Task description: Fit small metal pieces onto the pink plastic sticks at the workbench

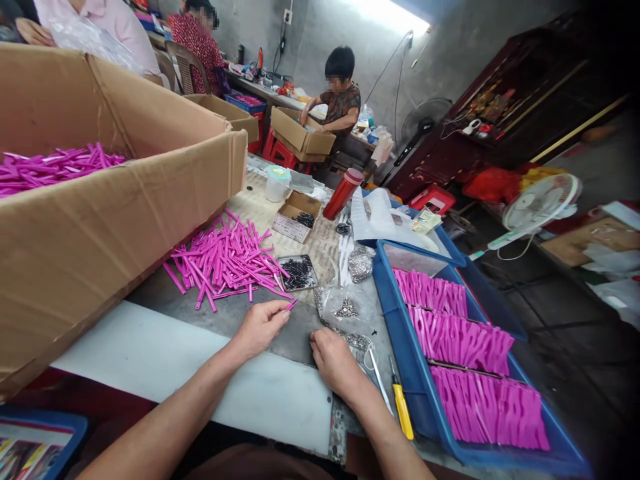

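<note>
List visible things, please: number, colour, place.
table: one, grey, centre
cardboard boxes: four, brown, left, middle, two behind
pieces: many, pink, table, biggest box, crate
tub: one, clear, table back
bottle: one, red, right of tub
dish: one, black contents, middle
bags: several, clear, near dish
crates: several, blue, nearest at right
screwdriver: one, yellow, beside nearest crate
stools: several, red, background
people: three, mixed clothing, background
fans: two, white, dark, right
cabinet: one, maroon, back right
left hand: one, holding pink piece
right hand: one, bare, at table
</note>
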Motion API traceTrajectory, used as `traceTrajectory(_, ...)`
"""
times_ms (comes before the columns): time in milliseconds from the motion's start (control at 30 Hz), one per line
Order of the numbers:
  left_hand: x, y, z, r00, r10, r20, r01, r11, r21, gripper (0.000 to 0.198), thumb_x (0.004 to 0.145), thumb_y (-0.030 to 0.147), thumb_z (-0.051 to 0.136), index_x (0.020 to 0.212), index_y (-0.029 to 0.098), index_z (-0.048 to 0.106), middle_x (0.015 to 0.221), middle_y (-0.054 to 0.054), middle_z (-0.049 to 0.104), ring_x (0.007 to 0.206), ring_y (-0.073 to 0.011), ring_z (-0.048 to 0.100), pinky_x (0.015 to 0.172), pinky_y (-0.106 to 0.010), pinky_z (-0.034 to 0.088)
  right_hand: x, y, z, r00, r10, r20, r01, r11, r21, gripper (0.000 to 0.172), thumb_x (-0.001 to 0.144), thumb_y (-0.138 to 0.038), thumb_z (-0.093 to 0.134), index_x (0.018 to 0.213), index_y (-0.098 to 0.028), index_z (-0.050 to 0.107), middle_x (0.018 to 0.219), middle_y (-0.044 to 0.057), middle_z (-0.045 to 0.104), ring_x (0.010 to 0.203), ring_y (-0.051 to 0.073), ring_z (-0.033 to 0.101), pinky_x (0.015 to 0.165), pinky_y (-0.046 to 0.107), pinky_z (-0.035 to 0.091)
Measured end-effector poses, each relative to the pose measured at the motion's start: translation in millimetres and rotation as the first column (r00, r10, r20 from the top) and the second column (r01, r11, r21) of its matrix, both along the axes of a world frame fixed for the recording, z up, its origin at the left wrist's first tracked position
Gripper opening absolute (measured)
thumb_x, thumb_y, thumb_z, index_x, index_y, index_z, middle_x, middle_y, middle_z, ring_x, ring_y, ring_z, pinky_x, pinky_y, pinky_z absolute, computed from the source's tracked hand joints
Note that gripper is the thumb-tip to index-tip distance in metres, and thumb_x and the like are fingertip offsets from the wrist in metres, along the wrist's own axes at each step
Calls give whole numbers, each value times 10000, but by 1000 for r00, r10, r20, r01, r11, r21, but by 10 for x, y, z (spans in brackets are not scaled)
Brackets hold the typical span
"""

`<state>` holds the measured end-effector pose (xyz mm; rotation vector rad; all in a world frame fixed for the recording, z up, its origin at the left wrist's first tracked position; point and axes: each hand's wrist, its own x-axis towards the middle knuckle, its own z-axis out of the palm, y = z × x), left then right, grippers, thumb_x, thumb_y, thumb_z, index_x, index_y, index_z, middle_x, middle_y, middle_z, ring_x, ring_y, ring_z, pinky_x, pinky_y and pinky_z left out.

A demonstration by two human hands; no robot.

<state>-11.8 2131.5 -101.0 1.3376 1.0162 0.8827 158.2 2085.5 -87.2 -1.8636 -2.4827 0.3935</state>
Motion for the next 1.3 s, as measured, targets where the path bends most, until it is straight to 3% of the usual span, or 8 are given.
traceTrajectory(533, -12, -7, -10, 1000, 0, 13, 0, 1000, 29, 214, 752, 286, 433, 813, 118, 551, 552, 55, 368, 444, -57, 308, 402, -169, 249, 27, -17, -32, 992, -78, -96, 80, 997, 15, 188, 787, -67, 375, 775, -132, 551, 760, 75, 579, 728, 169, 532, 664, 250, 409)
traceTrajectory(700, -10, -8, -34, 1000, -1, 6, 1, 999, 38, 225, 756, 278, 438, 864, 111, 543, 561, 53, 364, 461, -62, 316, 411, -172, 254, 87, -38, -33, 984, -1, -178, 10, 999, 48, 152, 791, -94, 411, 776, -150, 551, 739, 44, 579, 711, 148, 531, 658, 235, 413)
traceTrajectory(967, -4, -5, -40, 1000, -9, 1, 9, 999, 37, 225, 760, 279, 432, 858, 107, 540, 555, 55, 352, 461, -62, 311, 417, -175, 255, 61, -48, -61, 991, 129, -39, -123, 985, 117, 189, 780, -64, 368, 741, -136, 538, 696, 63, 536, 671, 171, 501, 623, 267, 409)
traceTrajectory(1300, -8, -7, 1, 1000, -14, -21, 15, 999, 48, 205, 758, 259, 425, 843, 114, 542, 564, 51, 362, 471, -66, 319, 421, -176, 262, 56, -36, -81, 994, 108, 21, -109, 988, 111, 196, 768, -29, 351, 709, -147, 497, 692, 50, 519, 655, 160, 488, 597, 253, 383)
